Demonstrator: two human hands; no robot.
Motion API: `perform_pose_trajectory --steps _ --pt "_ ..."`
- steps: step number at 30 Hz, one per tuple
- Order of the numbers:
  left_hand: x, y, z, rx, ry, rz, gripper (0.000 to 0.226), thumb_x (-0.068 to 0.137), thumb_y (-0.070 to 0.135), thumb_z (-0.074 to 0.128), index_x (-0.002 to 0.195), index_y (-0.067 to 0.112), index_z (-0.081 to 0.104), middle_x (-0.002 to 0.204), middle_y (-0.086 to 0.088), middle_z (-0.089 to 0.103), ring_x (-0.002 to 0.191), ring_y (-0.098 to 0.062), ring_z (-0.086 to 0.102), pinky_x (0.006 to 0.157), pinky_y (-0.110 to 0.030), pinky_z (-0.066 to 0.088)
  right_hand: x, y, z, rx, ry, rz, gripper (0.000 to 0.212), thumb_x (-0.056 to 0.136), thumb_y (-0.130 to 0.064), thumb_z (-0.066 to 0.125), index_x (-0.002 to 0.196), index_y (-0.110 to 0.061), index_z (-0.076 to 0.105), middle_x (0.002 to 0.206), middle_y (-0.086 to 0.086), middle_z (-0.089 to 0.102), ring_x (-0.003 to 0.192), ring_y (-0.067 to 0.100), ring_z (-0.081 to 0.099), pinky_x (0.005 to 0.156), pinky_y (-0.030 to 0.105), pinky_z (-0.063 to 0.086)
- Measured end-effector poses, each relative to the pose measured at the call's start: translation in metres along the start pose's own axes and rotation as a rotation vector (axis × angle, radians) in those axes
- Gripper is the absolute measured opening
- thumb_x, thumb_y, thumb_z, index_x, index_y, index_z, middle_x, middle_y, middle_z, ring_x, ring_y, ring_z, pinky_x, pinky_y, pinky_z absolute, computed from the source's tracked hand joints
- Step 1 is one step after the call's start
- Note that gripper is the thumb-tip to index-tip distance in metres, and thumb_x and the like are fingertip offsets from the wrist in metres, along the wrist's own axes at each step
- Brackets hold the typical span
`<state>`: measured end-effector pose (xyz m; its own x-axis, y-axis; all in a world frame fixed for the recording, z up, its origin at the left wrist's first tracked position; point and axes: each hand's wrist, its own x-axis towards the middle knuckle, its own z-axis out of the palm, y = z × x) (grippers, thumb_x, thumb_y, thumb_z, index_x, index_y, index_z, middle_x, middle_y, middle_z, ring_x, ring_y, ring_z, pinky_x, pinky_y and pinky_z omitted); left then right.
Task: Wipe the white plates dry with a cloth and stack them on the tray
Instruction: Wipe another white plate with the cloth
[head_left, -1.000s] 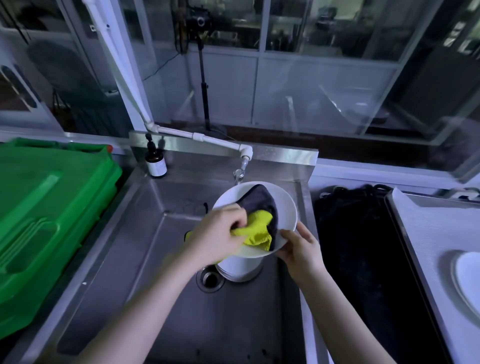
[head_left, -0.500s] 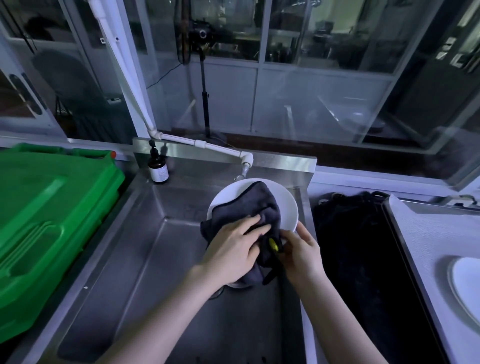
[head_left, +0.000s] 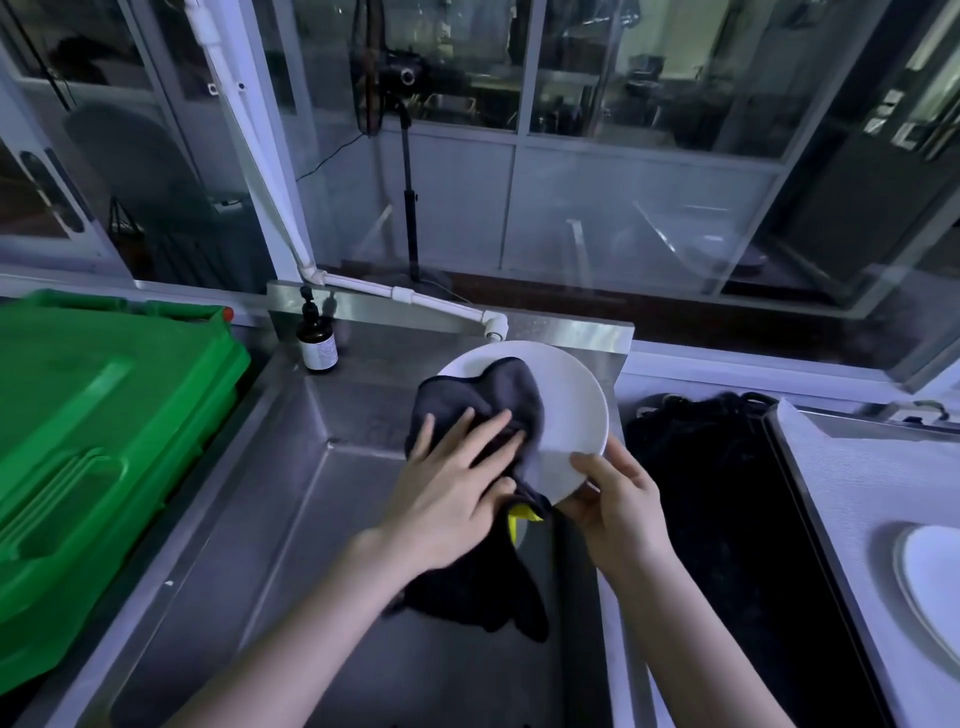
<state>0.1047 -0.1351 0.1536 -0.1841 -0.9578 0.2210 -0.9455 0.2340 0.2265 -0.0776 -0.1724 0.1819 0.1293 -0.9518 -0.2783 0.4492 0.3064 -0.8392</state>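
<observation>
A white plate (head_left: 569, 410) is held tilted over the steel sink (head_left: 322, 519). My right hand (head_left: 615, 506) grips the plate's near rim. My left hand (head_left: 457, 483) lies flat with fingers spread on a dark grey cloth (head_left: 498, 400), pressing it against the plate's face. The cloth hangs down below the plate, and a bit of its yellow side (head_left: 522, 517) shows under my left thumb. At the far right, another white plate (head_left: 935, 577) lies on the tray (head_left: 852, 519) lined with white.
A green plastic crate (head_left: 93, 441) fills the left counter. A brown pump bottle (head_left: 317, 340) stands at the sink's back left corner, and a white tap pipe (head_left: 415, 301) ends just behind the plate. A black mat or bag (head_left: 727, 493) lies between sink and tray.
The cloth has turned from bunched with its yellow side up to spread dark side up. My left hand has opened flat on it and slid left across the plate.
</observation>
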Motion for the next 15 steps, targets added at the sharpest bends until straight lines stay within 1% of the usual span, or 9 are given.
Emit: perform_pose_trajectory --steps 1,3,4,6,8,10,12,13,15 --pt "0.002 0.005 0.001 0.000 -0.011 0.018 0.060 0.095 0.047 0.021 0.152 0.032 0.034 0.163 0.012 0.019 0.148 -0.027 0.023 0.117 -0.058 0.015 -0.002 0.002 0.002 -0.024 -0.015 0.003 0.035 0.090 0.009 0.050 0.114 -0.006 0.070 0.085 0.015 0.067 0.066 0.024 0.062 0.052 0.030 0.056" --pt "0.015 0.009 -0.001 -0.022 -0.042 0.015 0.060 0.096 0.048 0.022 0.154 0.034 0.023 0.164 0.013 0.007 0.151 -0.025 0.011 0.119 -0.054 0.010 -0.007 0.010 0.005 -0.088 -0.034 0.017 0.034 0.089 0.007 0.053 0.106 -0.012 0.075 0.076 0.011 0.063 0.055 0.015 0.056 0.046 0.022 0.047" --pt "0.023 0.008 -0.001 -0.016 -0.050 0.018 0.059 0.098 0.047 0.025 0.155 0.034 0.019 0.165 0.013 0.001 0.152 -0.024 0.006 0.120 -0.052 0.007 -0.009 0.015 0.006 -0.107 -0.048 0.027 0.033 0.089 0.006 0.054 0.104 -0.014 0.076 0.077 0.010 0.063 0.058 0.014 0.056 0.049 0.021 0.044" --pt "0.035 0.000 -0.002 0.029 -0.047 0.044 0.058 0.101 0.045 0.031 0.156 0.034 0.014 0.165 0.011 -0.006 0.152 -0.024 0.002 0.121 -0.048 0.006 -0.014 0.022 0.007 -0.113 -0.094 0.056 0.032 0.089 0.004 0.056 0.108 -0.014 0.075 0.089 0.015 0.065 0.074 0.021 0.057 0.059 0.026 0.045" --pt "0.040 -0.011 -0.008 0.036 -0.037 0.029 0.058 0.102 0.045 0.036 0.156 0.034 0.017 0.165 0.005 -0.009 0.152 -0.025 0.003 0.121 -0.047 0.007 -0.016 0.020 0.006 -0.104 -0.120 0.068 0.035 0.088 0.004 0.055 0.113 -0.012 0.073 0.097 0.018 0.067 0.080 0.025 0.061 0.060 0.030 0.052" --pt "0.039 -0.020 -0.016 0.012 0.025 -0.041 0.056 0.101 0.043 0.044 0.154 0.030 0.029 0.165 -0.007 -0.001 0.150 -0.031 0.015 0.121 -0.049 0.014 -0.013 0.011 0.003 -0.085 -0.121 0.043 0.039 0.088 0.007 0.053 0.115 -0.013 0.073 0.101 0.019 0.072 0.082 0.028 0.067 0.064 0.037 0.059" --pt "0.031 -0.021 -0.021 0.009 0.095 -0.100 0.053 0.099 0.042 0.046 0.149 0.023 0.041 0.162 -0.014 0.019 0.145 -0.036 0.027 0.118 -0.051 0.022 -0.010 0.000 0.000 -0.058 -0.104 0.003 0.040 0.088 0.009 0.052 0.116 -0.012 0.072 0.103 0.019 0.073 0.085 0.031 0.068 0.070 0.045 0.060" --pt "0.026 -0.016 -0.020 0.021 0.107 -0.100 0.054 0.099 0.043 0.041 0.148 0.022 0.042 0.160 -0.012 0.027 0.145 -0.035 0.029 0.117 -0.052 0.024 -0.009 -0.004 0.001 -0.051 -0.099 -0.011 0.040 0.088 0.009 0.051 0.115 -0.010 0.072 0.102 0.019 0.072 0.085 0.032 0.068 0.072 0.046 0.060" --pt "0.014 0.000 -0.015 0.017 0.090 -0.044 0.058 0.096 0.045 0.030 0.148 0.022 0.042 0.159 -0.003 0.032 0.147 -0.031 0.027 0.117 -0.053 0.023 -0.008 -0.006 0.003 -0.045 -0.089 -0.007 0.036 0.088 0.009 0.050 0.111 -0.008 0.073 0.097 0.020 0.069 0.084 0.034 0.062 0.069 0.045 0.059"
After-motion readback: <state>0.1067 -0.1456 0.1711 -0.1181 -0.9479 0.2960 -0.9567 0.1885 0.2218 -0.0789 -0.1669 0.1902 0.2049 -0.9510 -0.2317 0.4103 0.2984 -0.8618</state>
